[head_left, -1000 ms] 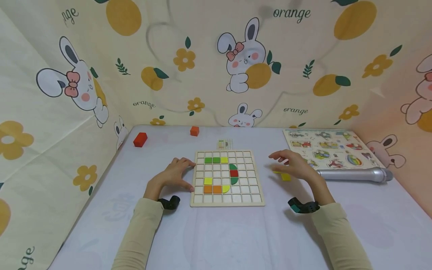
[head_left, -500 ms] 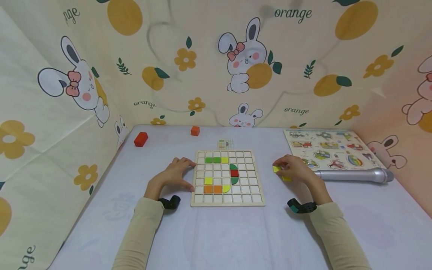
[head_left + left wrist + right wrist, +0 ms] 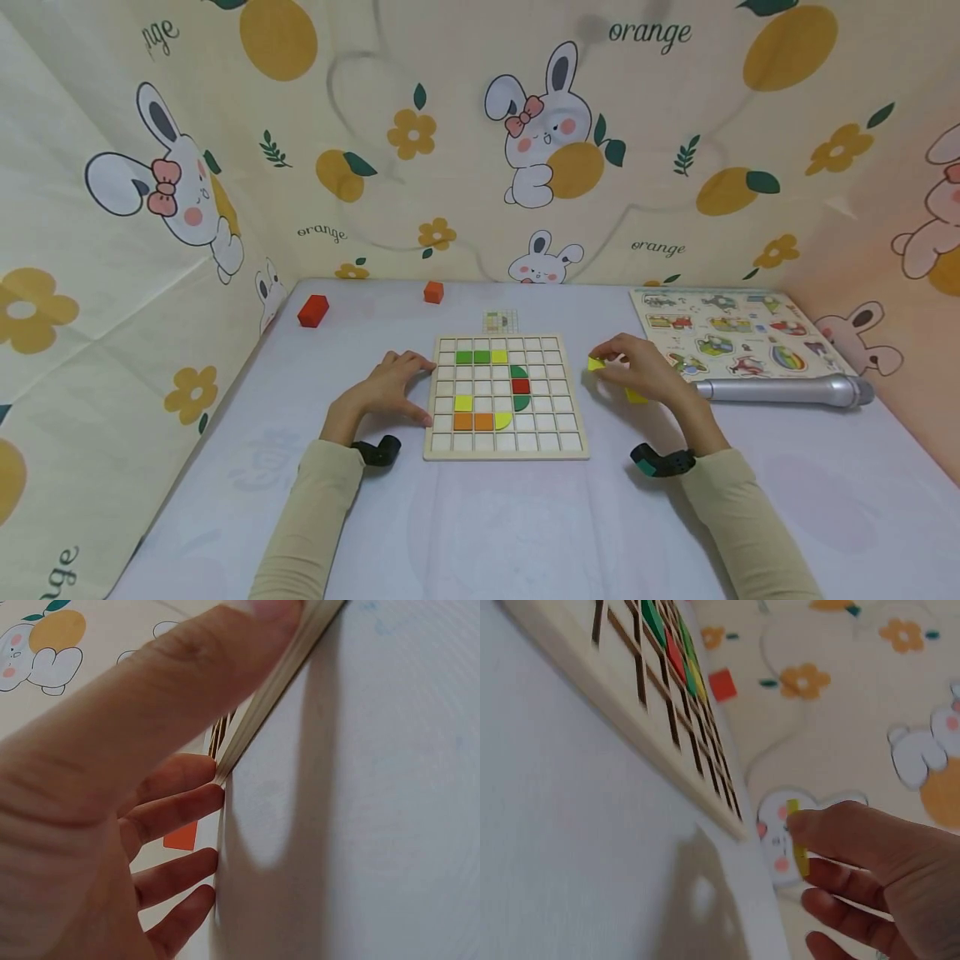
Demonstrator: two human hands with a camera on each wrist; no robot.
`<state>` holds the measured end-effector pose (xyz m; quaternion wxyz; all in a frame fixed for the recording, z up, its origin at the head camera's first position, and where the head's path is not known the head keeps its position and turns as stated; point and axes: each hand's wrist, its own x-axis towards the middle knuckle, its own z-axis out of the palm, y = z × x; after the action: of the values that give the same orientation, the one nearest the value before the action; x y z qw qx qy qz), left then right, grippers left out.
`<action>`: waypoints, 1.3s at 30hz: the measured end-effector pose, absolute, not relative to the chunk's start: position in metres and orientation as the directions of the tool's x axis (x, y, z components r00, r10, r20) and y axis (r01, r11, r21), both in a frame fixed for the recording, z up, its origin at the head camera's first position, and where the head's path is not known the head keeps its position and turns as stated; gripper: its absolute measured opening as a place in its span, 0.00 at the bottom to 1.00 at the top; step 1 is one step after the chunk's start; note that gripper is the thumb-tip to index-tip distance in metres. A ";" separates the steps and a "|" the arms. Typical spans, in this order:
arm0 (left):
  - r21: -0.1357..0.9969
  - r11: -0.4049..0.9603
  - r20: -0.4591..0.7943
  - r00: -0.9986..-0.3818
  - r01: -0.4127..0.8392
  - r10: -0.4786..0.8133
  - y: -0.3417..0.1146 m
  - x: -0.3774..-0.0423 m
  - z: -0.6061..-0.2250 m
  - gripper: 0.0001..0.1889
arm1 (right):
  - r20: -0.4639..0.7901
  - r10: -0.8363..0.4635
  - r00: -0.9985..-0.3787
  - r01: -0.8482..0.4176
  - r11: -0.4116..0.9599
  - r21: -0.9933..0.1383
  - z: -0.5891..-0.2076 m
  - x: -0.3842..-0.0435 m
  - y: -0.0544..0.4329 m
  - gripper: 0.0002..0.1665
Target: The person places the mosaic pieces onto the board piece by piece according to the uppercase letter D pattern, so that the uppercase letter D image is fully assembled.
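Observation:
A square wooden grid board (image 3: 506,456) lies mid-table, with green, yellow, orange and red pieces in some of its cells. My left hand (image 3: 381,387) touches the board's left edge with thumb and fingertips; the left wrist view shows these fingers (image 3: 180,874) extended along the rim. Right of the board, my right hand (image 3: 647,368) pinches a thin yellow tile (image 3: 596,364) between thumb and fingers. In the right wrist view the tile (image 3: 802,862) is held edge-on, apart from the board. Another yellow piece (image 3: 636,397) lies below that hand, partly covered by it.
A small printed grid card (image 3: 500,321) lies behind the board. Towards the back left are a red block (image 3: 313,311) and an orange cube (image 3: 433,292). At right, a silver microphone (image 3: 787,389) lies before a picture board (image 3: 731,329). Patterned cloth walls surround the table.
My right hand has taken hold of the yellow tile, lifted it from beside the other yellow piece and moved it left towards the board. The left hand has stayed at the board's edge.

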<state>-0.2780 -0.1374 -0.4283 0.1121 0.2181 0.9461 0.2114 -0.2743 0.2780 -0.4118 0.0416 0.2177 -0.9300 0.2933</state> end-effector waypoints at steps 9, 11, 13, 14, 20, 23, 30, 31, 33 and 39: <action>0.446 0.813 -0.119 -0.876 0.374 0.468 -0.137 -0.277 -0.424 0.47 | 0.287 -0.473 -0.833 -0.549 0.639 -0.538 -0.398 -0.275 0.219 0.15; 0.447 0.812 -0.118 -0.875 0.375 0.469 -0.138 -0.277 -0.425 0.47 | 0.308 -0.489 -0.816 -0.573 0.617 -0.540 -0.398 -0.274 0.203 0.15; 0.450 0.813 -0.121 -0.876 0.370 0.466 -0.138 -0.277 -0.425 0.47 | 0.341 -0.502 -0.795 -0.603 0.590 -0.536 -0.399 -0.272 0.187 0.16; 0.450 0.814 -0.124 -0.877 0.367 0.464 -0.138 -0.277 -0.425 0.47 | 0.360 -0.508 -0.783 -0.619 0.579 -0.530 -0.400 -0.271 0.179 0.16; 0.448 0.815 -0.131 -0.875 0.368 0.467 -0.138 -0.277 -0.426 0.47 | 0.405 -0.527 -0.748 -0.663 0.553 -0.505 -0.408 -0.268 0.137 0.15; 0.454 0.814 -0.136 -0.874 0.363 0.466 -0.138 -0.277 -0.425 0.48 | 0.382 -0.534 -0.754 -0.653 0.556 -0.514 -0.413 -0.267 0.121 0.13; 0.458 0.813 -0.145 -0.872 0.360 0.467 -0.137 -0.277 -0.423 0.48 | 0.291 -0.514 -0.807 -0.579 0.594 -0.558 -0.426 -0.269 0.099 0.07; 0.456 0.813 -0.144 -0.872 0.362 0.468 -0.137 -0.277 -0.423 0.48 | 0.280 -0.507 -0.815 -0.567 0.602 -0.562 -0.428 -0.269 0.097 0.06; 0.455 0.813 -0.139 -0.872 0.364 0.469 -0.138 -0.277 -0.422 0.48 | 0.268 -0.496 -0.826 -0.552 0.613 -0.565 -0.432 -0.271 0.094 0.05; 0.466 0.807 -0.135 -0.872 0.363 0.470 -0.138 -0.277 -0.423 0.47 | 0.276 -0.476 -0.835 -0.543 0.631 -0.554 -0.439 -0.272 0.090 0.04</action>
<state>-0.2772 -0.1385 -0.4227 0.1227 0.2211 0.9426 0.2182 -0.2723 0.0901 -0.4387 0.0518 0.2826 -0.9016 0.3234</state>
